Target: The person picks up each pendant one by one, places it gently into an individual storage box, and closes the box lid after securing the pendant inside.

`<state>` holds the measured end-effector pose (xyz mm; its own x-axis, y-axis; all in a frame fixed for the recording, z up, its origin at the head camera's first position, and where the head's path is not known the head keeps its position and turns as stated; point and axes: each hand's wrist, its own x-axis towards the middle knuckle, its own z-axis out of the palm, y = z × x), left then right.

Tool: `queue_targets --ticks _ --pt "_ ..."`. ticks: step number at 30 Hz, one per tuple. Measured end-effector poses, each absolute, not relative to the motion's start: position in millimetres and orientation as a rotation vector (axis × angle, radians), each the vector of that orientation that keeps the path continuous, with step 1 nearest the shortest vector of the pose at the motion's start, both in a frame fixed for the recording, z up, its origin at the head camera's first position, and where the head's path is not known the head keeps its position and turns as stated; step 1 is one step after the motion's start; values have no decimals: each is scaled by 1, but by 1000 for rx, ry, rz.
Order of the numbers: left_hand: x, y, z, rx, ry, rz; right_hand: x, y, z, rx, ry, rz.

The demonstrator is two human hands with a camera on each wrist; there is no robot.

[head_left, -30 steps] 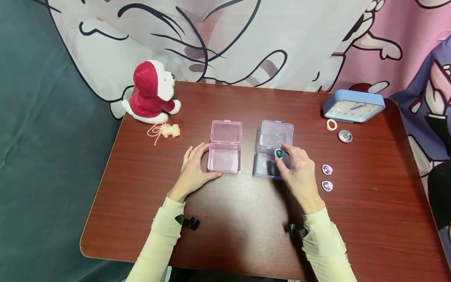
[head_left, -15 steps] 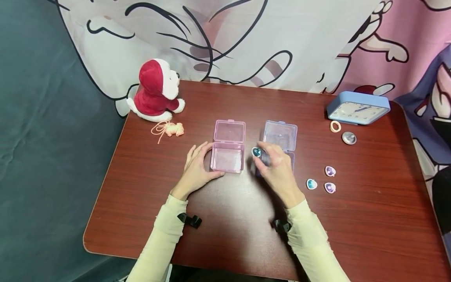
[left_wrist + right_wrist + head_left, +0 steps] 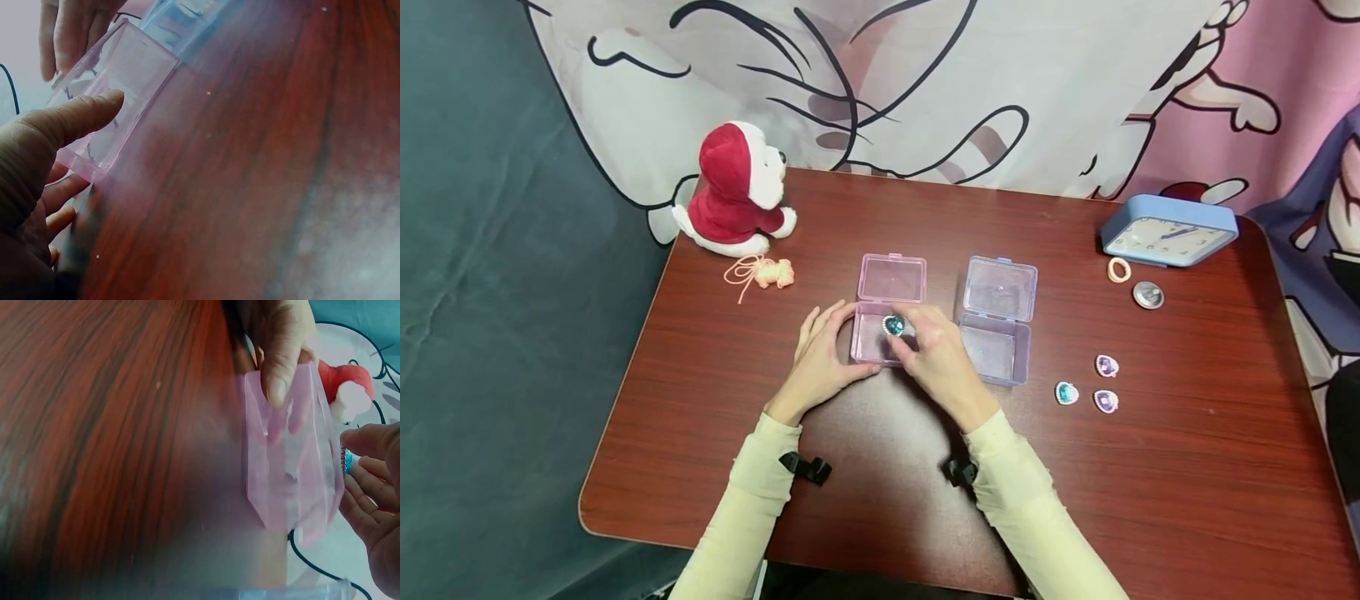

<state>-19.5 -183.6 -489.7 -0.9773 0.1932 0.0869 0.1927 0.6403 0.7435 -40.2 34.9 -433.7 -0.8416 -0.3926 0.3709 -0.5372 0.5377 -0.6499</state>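
Observation:
My left hand grips the left end of an open pink clear plastic box, thumb against its front wall. In the head view, my right hand pinches a teal gem charm with a white beaded rim over the pink box's lower half. The right wrist view shows that charm edge-on between thumb and fingers, just above the box rim. Right of it stands an open lilac clear box. Another teal gem charm and two purple gem charms lie farther right.
A plush dog in red sits at the back left, with a bundle of peach cord before it. At the back right stand a blue clock, a pale ring and a round silver tin.
My right hand has carried the teal charm leftward from over the lilac box to over the pink box. The second teal charm came into view behind it. My left hand stays put.

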Motion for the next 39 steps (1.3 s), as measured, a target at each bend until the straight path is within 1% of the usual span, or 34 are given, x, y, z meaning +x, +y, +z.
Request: queue_targets --ticks 10,20,39 --pt "-20 -181 -487 325 2837 1285 -46 14 -443 885 -2649 1143" --pt "-20 -179 -486 342 2847 1276 -47 4 -443 850 -2841 1014" --pt "-20 -183 -488 332 2853 1289 -56 -5 -440 839 -2988 984"
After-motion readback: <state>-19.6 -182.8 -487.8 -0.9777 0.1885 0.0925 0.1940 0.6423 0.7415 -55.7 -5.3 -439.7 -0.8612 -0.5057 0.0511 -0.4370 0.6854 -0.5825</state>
